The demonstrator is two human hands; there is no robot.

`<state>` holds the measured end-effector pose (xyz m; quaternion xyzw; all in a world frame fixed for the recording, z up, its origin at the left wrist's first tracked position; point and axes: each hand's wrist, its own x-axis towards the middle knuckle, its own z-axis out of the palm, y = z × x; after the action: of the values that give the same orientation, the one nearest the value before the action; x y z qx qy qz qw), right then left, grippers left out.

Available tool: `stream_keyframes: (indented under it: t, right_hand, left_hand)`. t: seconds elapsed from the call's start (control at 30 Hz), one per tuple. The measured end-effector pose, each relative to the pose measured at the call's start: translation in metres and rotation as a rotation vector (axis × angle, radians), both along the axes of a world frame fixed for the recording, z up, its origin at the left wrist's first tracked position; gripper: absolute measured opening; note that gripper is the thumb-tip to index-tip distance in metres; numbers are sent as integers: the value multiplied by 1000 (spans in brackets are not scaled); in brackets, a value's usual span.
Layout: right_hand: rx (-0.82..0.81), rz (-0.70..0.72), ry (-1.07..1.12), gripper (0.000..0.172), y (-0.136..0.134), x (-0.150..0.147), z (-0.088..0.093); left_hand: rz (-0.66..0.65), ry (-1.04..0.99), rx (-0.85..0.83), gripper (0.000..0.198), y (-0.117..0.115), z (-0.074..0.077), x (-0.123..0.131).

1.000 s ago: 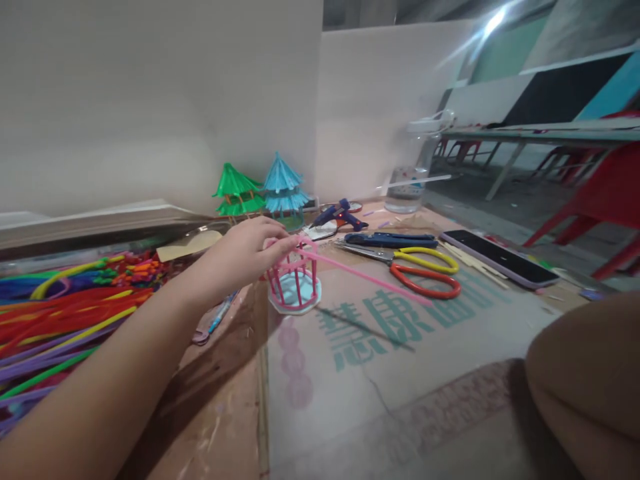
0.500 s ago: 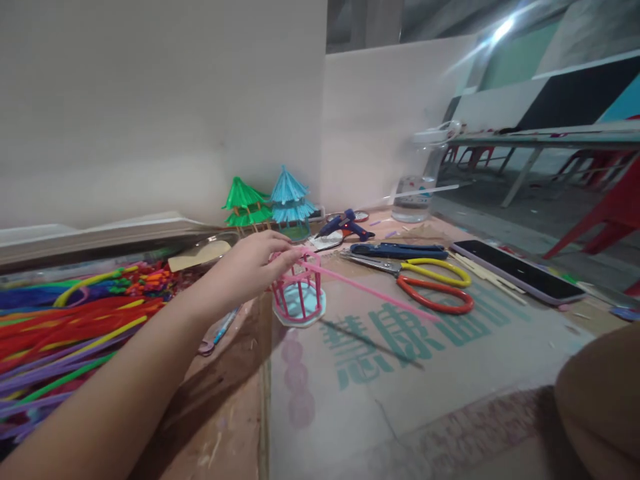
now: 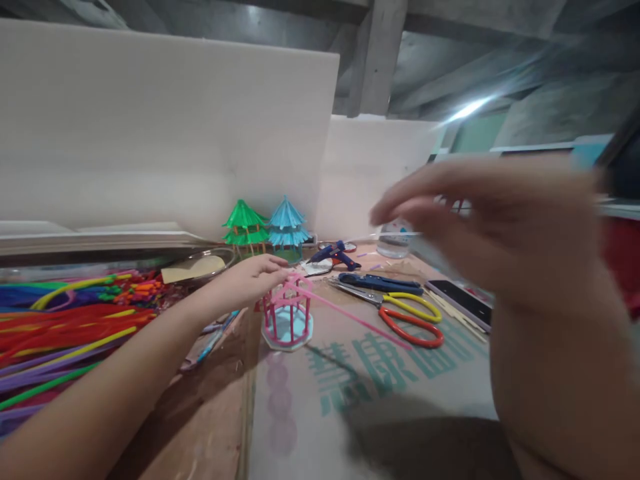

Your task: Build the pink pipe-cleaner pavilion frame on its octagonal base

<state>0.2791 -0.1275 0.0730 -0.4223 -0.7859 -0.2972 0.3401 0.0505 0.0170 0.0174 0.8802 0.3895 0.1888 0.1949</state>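
A small pink pipe-cleaner frame (image 3: 293, 327) stands upright on a light-blue octagonal base. My left hand (image 3: 257, 277) reaches in from the left, its fingers closed on the frame's upper rim; the fingertips are partly hidden. From that rim a long pink pipe cleaner (image 3: 360, 320) sticks out to the right, its far end loose above the table. My right hand (image 3: 480, 227) is raised at the right, close to the camera and blurred. Its fingers point left, apart from the frame, and I see nothing clearly held in it.
Bundles of coloured pipe cleaners (image 3: 65, 333) fill the left side. Behind stand a green pagoda (image 3: 245, 223) and a blue one (image 3: 287, 223), with a glue gun (image 3: 333, 255) nearby. Scissors (image 3: 410, 327), blue-handled pliers (image 3: 380, 283), a phone (image 3: 460, 300) and a water bottle (image 3: 393, 241) lie rightward.
My right hand has risen into the right side of view, its shadow falling across the table. The view has tilted up. My left hand stays at the frame.
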Motion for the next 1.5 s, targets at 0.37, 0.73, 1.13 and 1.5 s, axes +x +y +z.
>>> stream_keyframes:
  t: [0.37,0.73,1.13,1.5]
  right_hand:
    - [-456,-106,-233,31,63,-12,-19]
    - [-455,-82,-176,28,61,-8,-17]
    - [-473,-17,-159,25,55,-15,-17]
    - [-435,-36,-171,25,64,-10,-20]
  left_hand:
    - [-100,63,-66,40,3,0,-5]
    - [-139,29,-174,30,4,3,-10]
    - [-215,35,-170,30,-3,4,-7]
    - [-136,235,391,42,-11,11,-8]
